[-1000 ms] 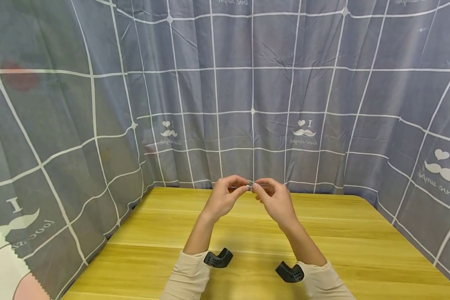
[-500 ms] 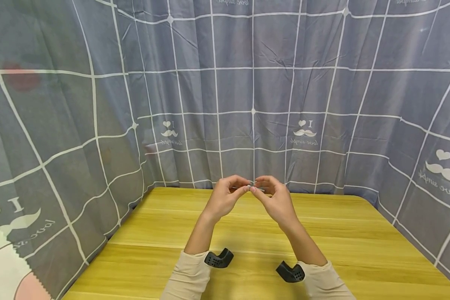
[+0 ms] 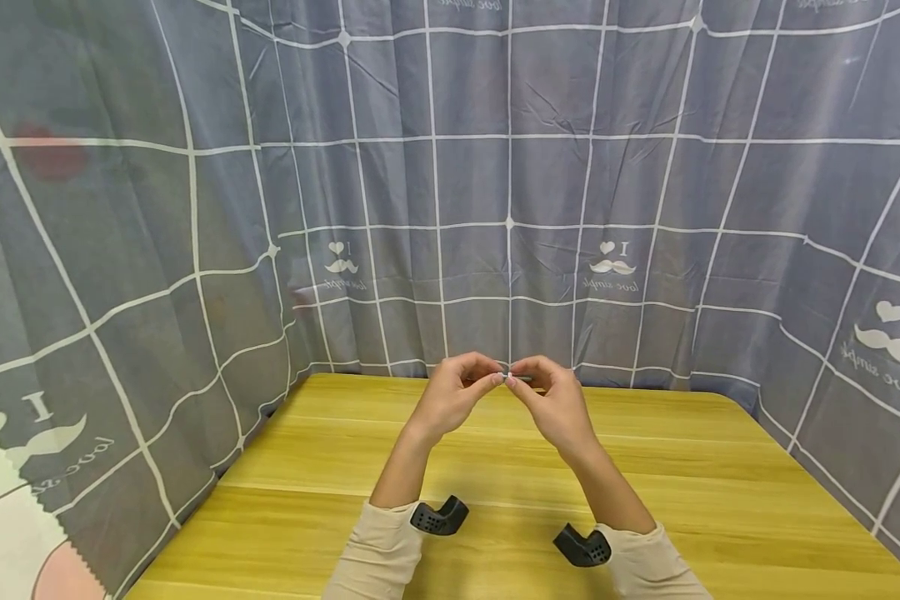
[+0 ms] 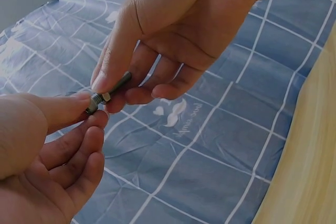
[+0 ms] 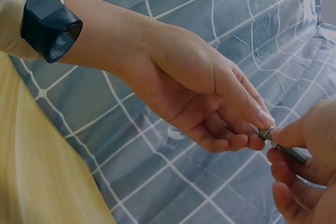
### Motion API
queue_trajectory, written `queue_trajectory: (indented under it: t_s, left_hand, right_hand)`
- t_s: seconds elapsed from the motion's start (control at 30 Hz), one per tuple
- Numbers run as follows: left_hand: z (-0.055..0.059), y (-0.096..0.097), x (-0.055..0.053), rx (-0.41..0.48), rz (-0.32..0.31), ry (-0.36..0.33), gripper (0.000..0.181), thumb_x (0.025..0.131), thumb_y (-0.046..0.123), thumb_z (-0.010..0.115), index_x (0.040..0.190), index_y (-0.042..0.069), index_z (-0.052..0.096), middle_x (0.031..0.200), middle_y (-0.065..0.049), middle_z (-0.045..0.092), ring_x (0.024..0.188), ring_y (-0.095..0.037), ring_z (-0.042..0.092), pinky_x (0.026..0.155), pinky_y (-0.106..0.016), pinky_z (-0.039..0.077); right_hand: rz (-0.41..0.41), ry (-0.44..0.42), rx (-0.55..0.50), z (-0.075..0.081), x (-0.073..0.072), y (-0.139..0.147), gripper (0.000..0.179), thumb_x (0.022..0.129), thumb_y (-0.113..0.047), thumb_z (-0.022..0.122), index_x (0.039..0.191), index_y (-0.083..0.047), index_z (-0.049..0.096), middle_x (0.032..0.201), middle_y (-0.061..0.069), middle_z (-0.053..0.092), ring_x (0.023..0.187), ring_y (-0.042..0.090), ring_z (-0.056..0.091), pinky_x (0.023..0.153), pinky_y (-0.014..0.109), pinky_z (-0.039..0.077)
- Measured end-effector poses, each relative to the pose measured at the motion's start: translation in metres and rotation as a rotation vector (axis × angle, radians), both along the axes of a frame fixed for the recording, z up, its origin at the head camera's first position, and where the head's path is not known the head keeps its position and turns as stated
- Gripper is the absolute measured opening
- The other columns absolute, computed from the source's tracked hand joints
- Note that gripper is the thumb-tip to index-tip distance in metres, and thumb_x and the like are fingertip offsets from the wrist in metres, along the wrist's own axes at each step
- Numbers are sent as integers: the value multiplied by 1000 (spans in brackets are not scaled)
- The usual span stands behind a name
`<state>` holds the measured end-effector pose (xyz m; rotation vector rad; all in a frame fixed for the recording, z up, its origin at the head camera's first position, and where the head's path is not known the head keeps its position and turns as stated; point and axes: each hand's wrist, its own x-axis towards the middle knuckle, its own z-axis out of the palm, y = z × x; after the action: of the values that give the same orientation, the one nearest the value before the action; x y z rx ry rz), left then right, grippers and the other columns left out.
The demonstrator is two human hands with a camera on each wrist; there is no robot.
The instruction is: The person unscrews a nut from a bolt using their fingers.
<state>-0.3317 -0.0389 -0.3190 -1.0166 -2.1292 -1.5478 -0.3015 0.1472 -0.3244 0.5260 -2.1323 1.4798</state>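
Observation:
A small metal bolt (image 4: 124, 80) is held in the air between the two hands, with a hex nut (image 4: 106, 97) on its threads. In the head view, my left hand (image 3: 450, 396) pinches one end of the bolt between thumb and fingers. From the other side, my right hand (image 3: 555, 404) pinches it by the nut, and the threaded shank extends under its fingers. The right wrist view also shows the threaded shank (image 5: 294, 153) beside the right fingers, while the left thumb and index finger meet at the opposite end. Fingertips partly hide the bolt.
A yellow wood-grain table (image 3: 495, 467) lies beneath the forearms. Grey checked curtains (image 3: 465, 183) surround it at the back and sides. Black wrist devices (image 3: 440, 517) sit on both beige sleeves. A pale, zigzag-edged cloth (image 3: 22, 533) shows at lower left.
Both hands stay in nearly the same place. The right thumb and fingers have shifted slightly around the bolt, and more of its shank shows beside the right thumb now.

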Motion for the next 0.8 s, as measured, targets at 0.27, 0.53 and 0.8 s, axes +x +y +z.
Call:
queue_trajectory:
  t_s: [0.27,0.53,0.8]
  left_hand:
    - [0,-2,-1,-5,-26,-13,12,99,10,72,109,3,76,98,-7,74,78,-15,65,68,-29,51]
    - [2,-2,-1,-3,-29,10,11,99,10,72,106,3,76,97,-7,75,77,-14,66,67,-28,50]
    - [2,-4,0,-6,-29,22,11,99,9,72,106,1,76,96,-12,75,74,-14,62,65,-27,48]
  right_hand:
    - [8,1,9,-1,-1,-1,18,96,-7,75,114,-2,74,112,10,72,101,28,70,89,48,56]
    - [48,-53,-33,-2,-1,-1,23,101,-17,71,118,-2,72,108,12,71,101,33,68,85,43,56]
    - [45,-11,14,-3,-3,0,14,100,-13,72,111,-5,75,111,8,72,105,27,68,88,47,55]
